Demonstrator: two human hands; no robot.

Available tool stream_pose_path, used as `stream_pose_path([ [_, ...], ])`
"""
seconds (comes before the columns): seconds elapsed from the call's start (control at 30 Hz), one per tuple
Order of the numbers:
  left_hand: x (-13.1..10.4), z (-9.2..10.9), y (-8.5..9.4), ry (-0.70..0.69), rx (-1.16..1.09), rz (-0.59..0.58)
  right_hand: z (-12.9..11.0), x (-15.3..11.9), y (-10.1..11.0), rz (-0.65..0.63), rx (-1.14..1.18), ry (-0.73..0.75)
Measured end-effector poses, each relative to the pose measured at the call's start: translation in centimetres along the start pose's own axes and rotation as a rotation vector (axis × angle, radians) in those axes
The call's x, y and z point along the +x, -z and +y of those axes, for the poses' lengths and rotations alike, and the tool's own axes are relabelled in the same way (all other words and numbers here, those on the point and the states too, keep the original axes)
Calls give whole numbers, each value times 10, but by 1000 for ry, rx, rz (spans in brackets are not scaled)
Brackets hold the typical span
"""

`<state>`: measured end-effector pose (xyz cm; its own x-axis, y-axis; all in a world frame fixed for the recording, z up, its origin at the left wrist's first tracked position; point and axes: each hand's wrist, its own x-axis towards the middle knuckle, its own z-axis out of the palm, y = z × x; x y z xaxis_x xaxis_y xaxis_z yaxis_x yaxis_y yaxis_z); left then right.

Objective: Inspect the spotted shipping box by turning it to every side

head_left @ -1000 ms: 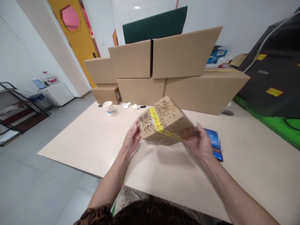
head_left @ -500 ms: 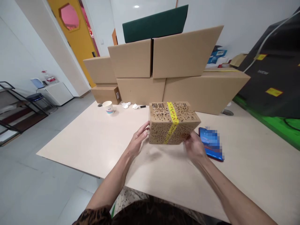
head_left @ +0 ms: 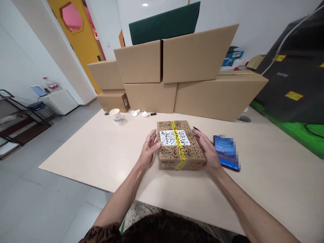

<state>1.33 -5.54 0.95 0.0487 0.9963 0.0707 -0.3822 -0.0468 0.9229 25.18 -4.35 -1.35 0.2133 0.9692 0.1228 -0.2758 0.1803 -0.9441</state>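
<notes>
A small cardboard box (head_left: 168, 153) lies label side up at the middle of the table, between my hands. Yellow tape (head_left: 179, 145) runs across its speckled top, over a white label (head_left: 167, 137). My left hand (head_left: 149, 150) presses against the box's left side, thumb at its upper edge. Along the right side my right hand (head_left: 209, 152) is curled, gripping the box. A thin dark pen-like object (head_left: 196, 129) pokes out by the right fingers; most of it is hidden. Just beyond the right hand lies a blue-screened phone (head_left: 225, 148).
Large cardboard boxes (head_left: 197, 57) are stacked along the table's back, a dark green box (head_left: 164, 25) on top. In front of them are a paper cup (head_left: 115, 115), crumpled tissues (head_left: 135, 113) and a small black piece (head_left: 153, 114). The pale table (head_left: 96, 145) ends at left.
The small box has come down toward me and tilted back, so its white labelled face now points up. Both hands stayed at its sides, and the dark pen-like object came into sight.
</notes>
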Motion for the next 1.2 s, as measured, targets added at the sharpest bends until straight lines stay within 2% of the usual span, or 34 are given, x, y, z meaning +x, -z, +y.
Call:
stream_pose_path([
  [0.07, 1, -3, 0, 98, -9, 39, 2, 0, 0, 39, 35, -101],
  [0.13, 1, -3, 0, 161, -42, -22, 2, 0, -1, 13, 62, -172],
  [0.2, 1, 1, 0, 115, -84, -94, -4, -1, -2, -48, 108, -140],
  [0.37, 0, 12, 2, -109, -98, -134, -19, -2, -7, -73, 269, 75],
  [0.57, 0, 9, 4, -157, -109, -106, -22, 2, -1, -45, 331, 64],
  [0.63, 0, 6, 5, -129, -98, -71, -23, 2, 2, -55, 335, 48],
  [0.7, 1, 3, 5, -42, -68, -51, -25, 2, 4, -86, 295, 49],
  [0.8, 0, 0, 3, 106, -24, -72, -26, -2, 3, -138, 167, 73],
  [0.87, -2, 2, 1, 137, -19, -95, -25, -3, 2, -147, 77, 86],
  [0.97, -5, 8, -3, 83, -30, -141, -21, -2, 0, -98, -16, 88],
  [1.13, -10, 17, -7, -3, -41, -265, -15, 4, 1, 179, -123, 177],
  [1.2, -10, 16, -6, -27, -20, -323, -15, 6, 4, 226, -186, 193],
])
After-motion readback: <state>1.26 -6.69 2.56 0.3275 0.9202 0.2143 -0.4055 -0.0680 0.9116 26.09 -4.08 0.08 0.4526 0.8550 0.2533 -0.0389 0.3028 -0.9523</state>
